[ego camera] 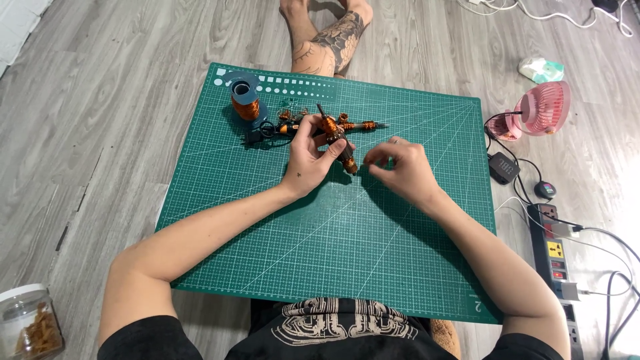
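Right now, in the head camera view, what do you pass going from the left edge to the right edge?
Clear jar → orange wire spool → left hand holding a dark rod wound with copper coils → right hand → small black box → pink fan → power strip.
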